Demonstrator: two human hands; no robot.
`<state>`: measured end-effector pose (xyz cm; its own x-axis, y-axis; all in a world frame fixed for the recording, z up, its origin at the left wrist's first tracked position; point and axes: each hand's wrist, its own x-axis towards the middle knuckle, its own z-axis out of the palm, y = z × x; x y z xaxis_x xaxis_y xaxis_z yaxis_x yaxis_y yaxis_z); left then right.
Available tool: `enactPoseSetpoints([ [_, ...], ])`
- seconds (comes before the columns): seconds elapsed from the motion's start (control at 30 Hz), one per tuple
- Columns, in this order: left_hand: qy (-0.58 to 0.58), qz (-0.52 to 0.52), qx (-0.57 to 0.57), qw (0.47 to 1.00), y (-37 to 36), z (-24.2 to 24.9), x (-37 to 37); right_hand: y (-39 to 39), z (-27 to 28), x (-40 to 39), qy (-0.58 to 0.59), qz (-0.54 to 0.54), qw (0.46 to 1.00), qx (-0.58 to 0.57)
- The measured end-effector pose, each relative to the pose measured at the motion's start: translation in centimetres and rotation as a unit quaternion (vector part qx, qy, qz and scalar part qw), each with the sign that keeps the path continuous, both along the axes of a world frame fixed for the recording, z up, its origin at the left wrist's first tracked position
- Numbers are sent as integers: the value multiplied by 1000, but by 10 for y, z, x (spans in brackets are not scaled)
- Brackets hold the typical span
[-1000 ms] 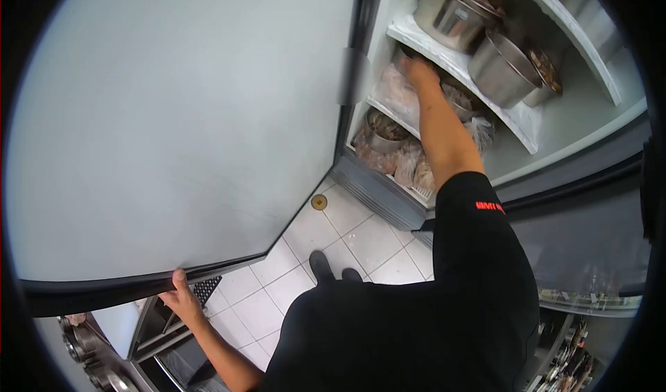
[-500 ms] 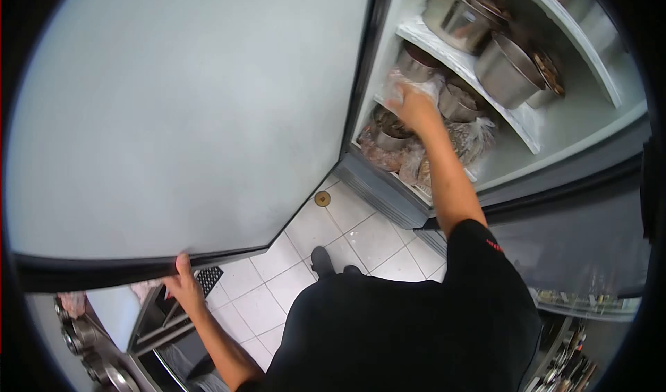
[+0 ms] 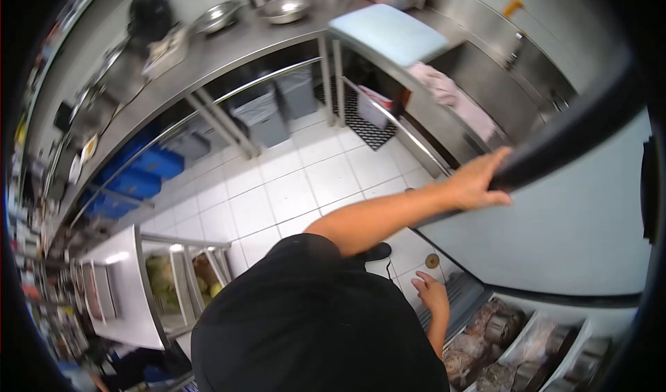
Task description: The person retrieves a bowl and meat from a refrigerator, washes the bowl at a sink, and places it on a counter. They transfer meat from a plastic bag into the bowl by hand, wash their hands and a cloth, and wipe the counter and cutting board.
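A commercial kitchen, probably a restaurant's: steel counters (image 3: 229, 48) with bowls (image 3: 286, 7) across the top, white floor tiles (image 3: 277, 184), open fridge (image 3: 527, 336) lower right.

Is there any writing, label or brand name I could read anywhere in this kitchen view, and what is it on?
None can be read. The fridge door held by the left hand is blank. The steel counter, blue bins and grey bins show no legible labels; small items at the left edge are too blurred.

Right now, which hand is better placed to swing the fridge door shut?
Probably the left. The left hand already grips the dark edge of the door, fingers over it. The right hand hangs open and empty lower down, by the shelves, off the door.
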<state>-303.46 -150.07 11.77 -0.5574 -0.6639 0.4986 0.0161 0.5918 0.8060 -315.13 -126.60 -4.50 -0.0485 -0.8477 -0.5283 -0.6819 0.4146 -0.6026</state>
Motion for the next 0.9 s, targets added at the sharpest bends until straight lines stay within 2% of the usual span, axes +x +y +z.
enactPoseSetpoints([
  [0.07,22,25,-53,998,35,-5,13,-8,8,34,-3,65,997,-43],
  [0.13,11,-37,-3,999,74,-1,42,-10,16,63,-13,97,995,-26],
  [0.17,-3,-104,72,992,82,0,61,-9,19,75,-16,109,994,-20],
  [0.23,-29,-229,219,948,92,-7,99,0,5,88,-29,115,987,-113],
  [0.27,-31,-234,274,932,98,-20,118,7,-3,91,-36,116,980,-156],
  [0.3,-34,-242,330,912,102,-40,138,11,-7,93,-24,97,987,-126],
  [0.37,-94,-145,375,911,103,-108,179,30,-36,87,-35,0,991,-127],
  [0.4,-189,-39,361,912,104,-141,210,45,-48,84,-42,-49,990,-127],
  [0.43,-299,88,284,907,107,-197,246,59,-54,80,1,-60,989,-134],
  [0.47,-369,173,289,866,119,-233,286,73,-64,68,42,-86,987,-132],
  [0.5,-438,230,282,822,136,-298,332,88,-77,51,82,-111,982,-129],
  [0.53,-452,263,357,774,159,-334,375,110,-95,27,87,-180,968,-154],
  [0.57,-480,296,314,764,184,-379,416,129,-107,4,93,-249,948,-176],
  [0.6,-424,263,556,665,199,-360,440,142,-95,-14,172,-324,920,-141],
  [0.63,-364,297,621,627,222,-365,460,155,-89,-36,206,-385,885,-162],
  [0.7,-429,246,607,622,245,-362,485,182,-78,-80,260,-505,795,-212],
  [0.8,-384,236,643,619,248,-344,488,183,15,-77,387,-478,731,-296],
  [0.87,-367,225,635,641,224,-344,485,174,59,-74,482,-537,624,-302],
  [0.9,-366,208,621,661,204,-348,484,173,76,-82,508,-545,616,-257],
])
